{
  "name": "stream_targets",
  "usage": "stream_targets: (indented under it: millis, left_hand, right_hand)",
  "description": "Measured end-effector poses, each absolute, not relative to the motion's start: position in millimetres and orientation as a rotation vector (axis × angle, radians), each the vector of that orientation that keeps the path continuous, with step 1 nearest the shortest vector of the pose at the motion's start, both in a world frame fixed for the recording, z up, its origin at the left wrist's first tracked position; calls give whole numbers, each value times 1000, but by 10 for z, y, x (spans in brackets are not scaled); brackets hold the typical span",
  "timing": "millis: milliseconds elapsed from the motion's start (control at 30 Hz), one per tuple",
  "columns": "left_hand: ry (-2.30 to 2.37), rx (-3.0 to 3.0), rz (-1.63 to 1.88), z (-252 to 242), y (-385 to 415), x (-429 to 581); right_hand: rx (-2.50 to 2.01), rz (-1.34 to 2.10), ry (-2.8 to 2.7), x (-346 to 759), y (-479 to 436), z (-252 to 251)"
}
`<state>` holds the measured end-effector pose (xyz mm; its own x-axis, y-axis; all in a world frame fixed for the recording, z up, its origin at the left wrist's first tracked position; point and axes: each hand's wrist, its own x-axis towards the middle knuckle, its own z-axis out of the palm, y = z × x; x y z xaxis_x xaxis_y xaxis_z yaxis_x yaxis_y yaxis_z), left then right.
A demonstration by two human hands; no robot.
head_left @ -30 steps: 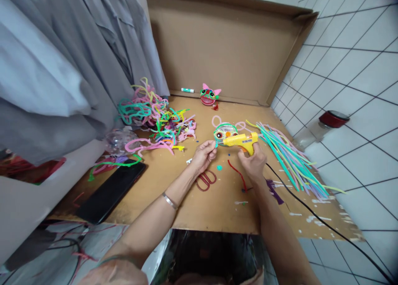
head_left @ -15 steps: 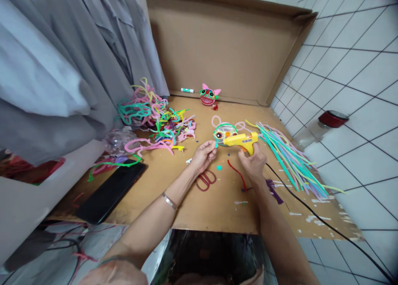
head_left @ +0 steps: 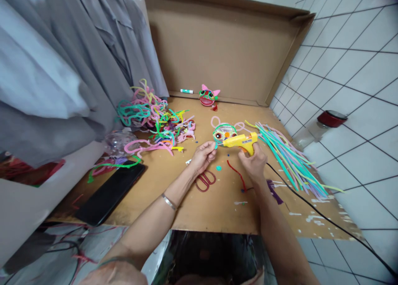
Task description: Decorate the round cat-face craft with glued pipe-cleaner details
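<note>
My right hand (head_left: 254, 159) is wrapped round the handle of a yellow hot glue gun (head_left: 239, 141), its nozzle pointing left. Pinched in the fingertips of my left hand (head_left: 203, 154) is a small teal piece (head_left: 216, 145), right at the nozzle tip; its exact shape is too small to tell. Just behind the gun lies a round pipe-cleaner face (head_left: 220, 131) with eyes, an orange nose and pink loops. A teal disc (head_left: 219, 168) and a red pipe cleaner (head_left: 236, 175) rest on the table between my arms. Scissors with dark red handles (head_left: 205, 180) lie partly under my left wrist.
A tangled pile of pipe cleaners (head_left: 155, 115) and a black phone (head_left: 110, 193) are on the left. Straight pipe cleaners (head_left: 292, 160) lie to the right, near the gun's black cord (head_left: 311, 208). A finished-looking face (head_left: 208, 96) and a glue stick (head_left: 186, 91) stand before the cardboard (head_left: 224, 48).
Both hands stay almost still, the nozzle against or very near the teal piece. The whole view has shifted very slightly.
</note>
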<state>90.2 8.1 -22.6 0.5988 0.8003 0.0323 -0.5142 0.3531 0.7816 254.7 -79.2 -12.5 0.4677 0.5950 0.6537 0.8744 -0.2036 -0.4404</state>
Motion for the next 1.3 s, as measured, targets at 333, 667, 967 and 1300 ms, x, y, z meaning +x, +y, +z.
stream_targets:
  millis: [333, 667, 967, 1300]
  left_hand:
    - [365, 844, 874, -223, 81, 908]
    - [371, 839, 858, -232, 69, 899]
    - [386, 877, 859, -219, 41, 915]
    - [456, 915, 864, -224, 9, 954]
  right_hand:
    - [-1789, -531, -1238, 2569, -779, -156]
    - [-1780, -425, -1168, 2585, -763, -158]
    - [-2128, -395, -737, 3076, -741, -294]
    - [-2536, -253, -638, 3166, -803, -355]
